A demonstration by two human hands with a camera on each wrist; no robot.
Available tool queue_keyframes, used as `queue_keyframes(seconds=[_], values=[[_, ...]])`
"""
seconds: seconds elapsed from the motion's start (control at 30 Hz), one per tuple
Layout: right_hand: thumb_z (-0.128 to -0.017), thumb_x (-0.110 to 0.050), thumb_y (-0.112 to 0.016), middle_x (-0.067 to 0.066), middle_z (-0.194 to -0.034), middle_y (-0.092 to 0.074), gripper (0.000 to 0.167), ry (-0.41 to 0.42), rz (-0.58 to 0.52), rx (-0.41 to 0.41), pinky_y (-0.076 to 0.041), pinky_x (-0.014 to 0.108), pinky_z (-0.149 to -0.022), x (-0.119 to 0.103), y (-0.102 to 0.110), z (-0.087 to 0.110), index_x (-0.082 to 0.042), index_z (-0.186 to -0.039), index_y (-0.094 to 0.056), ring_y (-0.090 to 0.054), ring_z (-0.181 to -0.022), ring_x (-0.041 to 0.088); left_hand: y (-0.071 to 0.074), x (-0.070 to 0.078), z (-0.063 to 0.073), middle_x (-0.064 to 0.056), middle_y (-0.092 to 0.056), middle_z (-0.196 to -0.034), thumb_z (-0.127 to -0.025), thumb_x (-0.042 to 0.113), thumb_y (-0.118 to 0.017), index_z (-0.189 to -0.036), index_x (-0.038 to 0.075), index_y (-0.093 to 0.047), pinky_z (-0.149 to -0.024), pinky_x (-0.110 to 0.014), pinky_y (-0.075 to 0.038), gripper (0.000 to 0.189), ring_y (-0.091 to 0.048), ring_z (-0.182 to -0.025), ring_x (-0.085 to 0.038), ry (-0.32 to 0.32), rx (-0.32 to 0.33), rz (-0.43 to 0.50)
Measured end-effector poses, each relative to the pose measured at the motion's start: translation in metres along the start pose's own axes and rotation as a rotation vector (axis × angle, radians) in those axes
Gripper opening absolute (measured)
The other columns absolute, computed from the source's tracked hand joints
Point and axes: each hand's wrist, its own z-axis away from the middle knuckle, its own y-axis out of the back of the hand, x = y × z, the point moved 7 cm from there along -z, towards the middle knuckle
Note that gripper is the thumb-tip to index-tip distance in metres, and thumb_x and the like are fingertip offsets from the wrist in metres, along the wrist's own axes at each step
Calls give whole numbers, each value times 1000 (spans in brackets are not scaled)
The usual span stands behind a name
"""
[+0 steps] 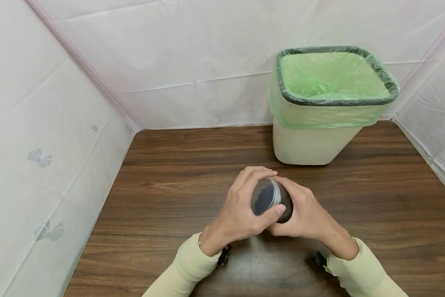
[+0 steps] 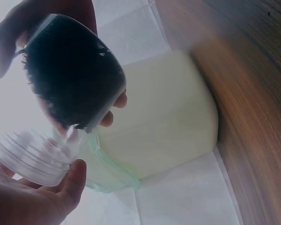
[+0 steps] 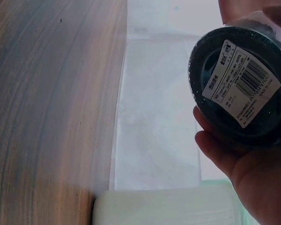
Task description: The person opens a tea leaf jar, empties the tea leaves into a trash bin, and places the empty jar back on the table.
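In the head view a clear screw-top jar [image 1: 288,208] with dark, flaky contents is tilted between both hands above the table. My left hand [image 1: 238,212] grips its clear ridged lid [image 2: 35,157] with curled fingers and thumb. Wrapped around the jar's body from the other side is my right hand [image 1: 308,210]. The right wrist view shows the jar's dark base, which carries a white barcode label [image 3: 242,84]. Dark flakes fill much of the jar, as the left wrist view shows.
A cream trash bin [image 1: 300,144] with a dark rim and green plastic liner [image 1: 333,78] stands beyond the hands, at the back right of the wooden table [image 1: 163,185]. White sheeting [image 1: 192,49] hangs around the back and sides.
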Motion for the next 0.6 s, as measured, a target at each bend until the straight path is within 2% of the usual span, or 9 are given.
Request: queue_keyframes(seconds=[0.17,0.3,0.43,0.6], values=[[-62,-21,-89,-2,-114,-65,83,-17,-123,-37,-56,31,-73,1,-1,1,-11,-137,-55,-65,-91,13,2,2,-1,-3,-55,-132,-90,47,-63,-134,11,-56,-102,-34,-45,57,-52,-124,-16,-22,-11,44],[-69,-23,-90,-3,-113,-66,76,-39,-246,-88,-57,31,-73,2,-3,2,-14,-136,-55,-66,-90,15,4,4,-3,-4,-55,-131,-91,44,-63,-134,10,-56,-101,-35,-46,56,-53,-124,-16,-51,-26,98],[-71,-18,-88,-2,-111,-66,70,-63,-353,-147,-57,33,-76,4,-6,2,-14,-132,-56,-66,-91,18,4,8,-4,-7,-55,-132,-87,36,-67,-134,9,-56,-103,-35,-45,56,-52,-125,-18,-100,-49,137],[-69,-16,-85,-1,-107,-67,63,-53,-425,-203,-56,34,-77,7,-7,4,-13,-126,-58,-66,-90,19,3,13,-6,-12,-53,-135,-82,31,-71,-134,7,-57,-103,-36,-45,59,-51,-127,-22,-186,-93,161]])
